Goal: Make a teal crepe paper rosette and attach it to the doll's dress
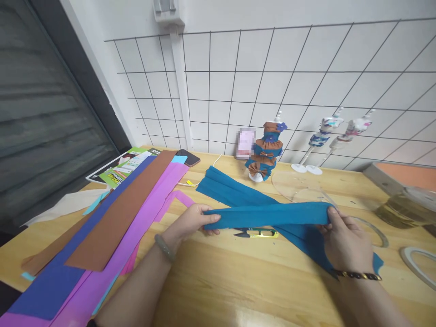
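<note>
A teal crepe-paper strip (272, 216) is stretched flat between my two hands above the table. My left hand (195, 221) pinches its left end between thumb and fingers. At the other end, my right hand (347, 240) grips the strip with thumb and curled fingers. Beneath it, a wider teal strip (238, 190) lies diagonally across the wood, partly covered by the held strip and my right hand. Small thread snips (260, 233) with yellow-green handles rest just below the held strip, between my hands.
Brown (132, 213), blue and purple strips are piled at left. A decorated doll-like stand (267, 152) in brown and teal stands at the back, with two white stands (320, 141) farther right. Tape rolls (408, 206) sit at the right; a phone (188, 157) lies behind.
</note>
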`<move>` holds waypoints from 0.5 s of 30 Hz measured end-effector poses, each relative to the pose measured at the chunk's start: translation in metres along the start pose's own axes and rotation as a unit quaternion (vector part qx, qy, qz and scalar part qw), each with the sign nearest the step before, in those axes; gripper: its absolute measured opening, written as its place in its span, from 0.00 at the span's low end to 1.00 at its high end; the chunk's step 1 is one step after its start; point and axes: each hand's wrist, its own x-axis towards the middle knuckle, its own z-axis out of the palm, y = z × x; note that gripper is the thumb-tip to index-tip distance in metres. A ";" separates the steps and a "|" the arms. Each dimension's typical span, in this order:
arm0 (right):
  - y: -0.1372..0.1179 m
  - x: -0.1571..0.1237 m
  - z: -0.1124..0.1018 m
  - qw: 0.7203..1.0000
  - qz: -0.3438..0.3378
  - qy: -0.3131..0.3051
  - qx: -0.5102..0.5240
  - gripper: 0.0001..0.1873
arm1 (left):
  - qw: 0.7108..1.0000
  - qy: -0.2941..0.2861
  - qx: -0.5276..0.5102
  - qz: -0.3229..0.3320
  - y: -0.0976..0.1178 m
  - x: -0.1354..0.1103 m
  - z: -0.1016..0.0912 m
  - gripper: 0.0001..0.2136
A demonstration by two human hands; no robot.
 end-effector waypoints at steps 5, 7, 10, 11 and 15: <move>0.012 0.008 0.000 0.999 -0.017 0.028 -0.005 0.16 | 0.989 0.117 -0.085 0.043 -0.004 0.006 0.003 0.17; 0.019 0.014 -0.001 0.999 -0.023 0.039 -0.004 0.19 | 0.982 0.141 -0.108 0.057 -0.006 0.008 0.004 0.17; 0.028 0.020 -0.001 0.999 -0.023 0.037 -0.004 0.20 | 0.977 0.154 -0.126 0.072 -0.007 0.010 0.004 0.18; 0.029 0.021 -0.002 0.999 -0.023 0.037 -0.005 0.21 | 0.975 0.160 -0.131 0.080 -0.007 0.011 0.004 0.18; 0.032 0.021 -0.003 0.999 -0.027 0.038 -0.010 0.21 | 0.965 0.191 -0.140 0.117 -0.009 0.015 0.003 0.18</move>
